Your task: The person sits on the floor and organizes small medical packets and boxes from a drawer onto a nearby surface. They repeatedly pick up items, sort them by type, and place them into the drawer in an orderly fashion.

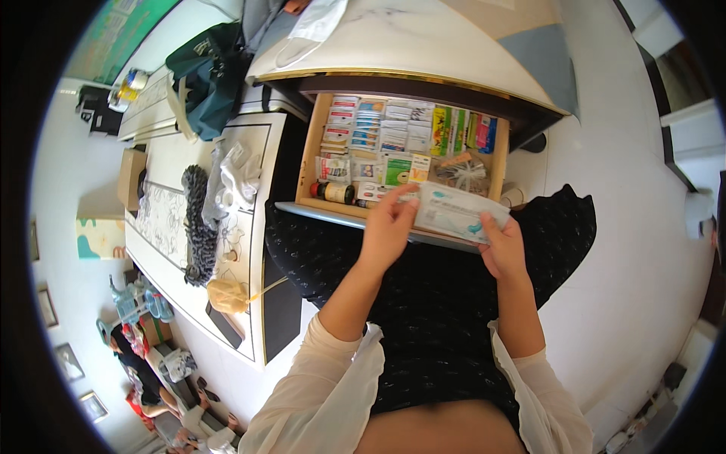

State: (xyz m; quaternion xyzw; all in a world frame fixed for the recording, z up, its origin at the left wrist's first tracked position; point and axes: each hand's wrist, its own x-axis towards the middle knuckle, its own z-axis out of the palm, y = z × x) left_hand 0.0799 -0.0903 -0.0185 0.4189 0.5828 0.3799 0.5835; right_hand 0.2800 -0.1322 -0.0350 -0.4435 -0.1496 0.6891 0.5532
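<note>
A flat white packet with teal print is held over the front edge of the open drawer. My right hand grips its lower right corner between thumb and fingers. At the packet's left edge, the thumb and forefinger of my left hand close in a pinch. Behind it in the drawer lie rows of small sachets, bright slim packs and a green-and-white packet. A dark bottle with a red cap lies at the front left, and a bundle in clear wrap at the right.
The marble-patterned tabletop overhangs the drawer, with a white face mask on it. To the left, a low cabinet carries a grey braided bundle, white cloth and a dark green bag. People sit at the far lower left.
</note>
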